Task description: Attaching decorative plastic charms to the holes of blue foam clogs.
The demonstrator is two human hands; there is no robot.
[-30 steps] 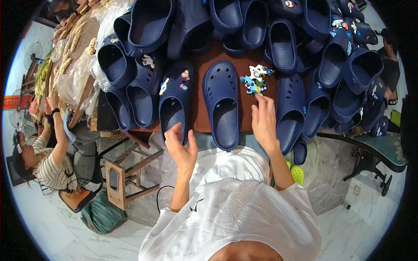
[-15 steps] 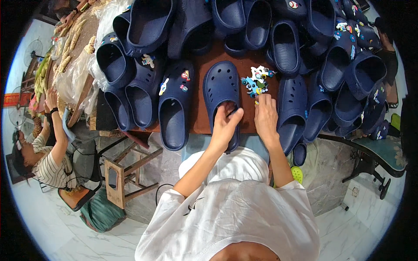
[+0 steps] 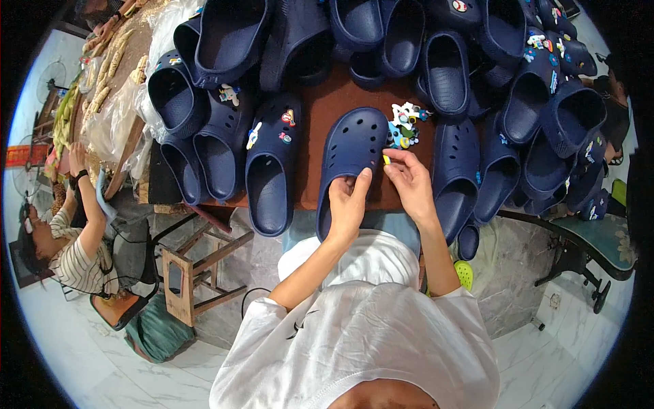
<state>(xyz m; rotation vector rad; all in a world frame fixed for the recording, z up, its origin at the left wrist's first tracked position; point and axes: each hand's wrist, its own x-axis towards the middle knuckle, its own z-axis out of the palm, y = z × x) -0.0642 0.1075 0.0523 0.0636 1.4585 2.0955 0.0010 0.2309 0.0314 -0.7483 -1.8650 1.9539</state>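
A navy clog (image 3: pixel 352 141) with bare holes in its toe is gripped by my left hand (image 3: pixel 349 203), the fingers inside the opening and the thumb on top. Just to its right, my right hand (image 3: pixel 411 185) pinches a small yellow piece (image 3: pixel 387 160), probably a shoe charm, between thumb and forefinger. Beyond that hand lies a small pile of colourful shoe charms (image 3: pixel 405 125) in white, blue and black. Left of the held clog rests another navy clog (image 3: pixel 272 163) with several charms fixed in its toe.
Many navy clogs (image 3: pixel 235 41) crowd the brown tabletop (image 3: pixel 310 129) at the back and on both sides. A wooden stool (image 3: pixel 180 286) stands on the floor at left. A person in a striped shirt (image 3: pixel 85 262) sits farther left. A lime-green clog (image 3: pixel 463 274) lies below the table.
My left hand has raised the clog and tilted its toe to the right. My right hand has come away from the charm pile with the yellow piece, toward the clog.
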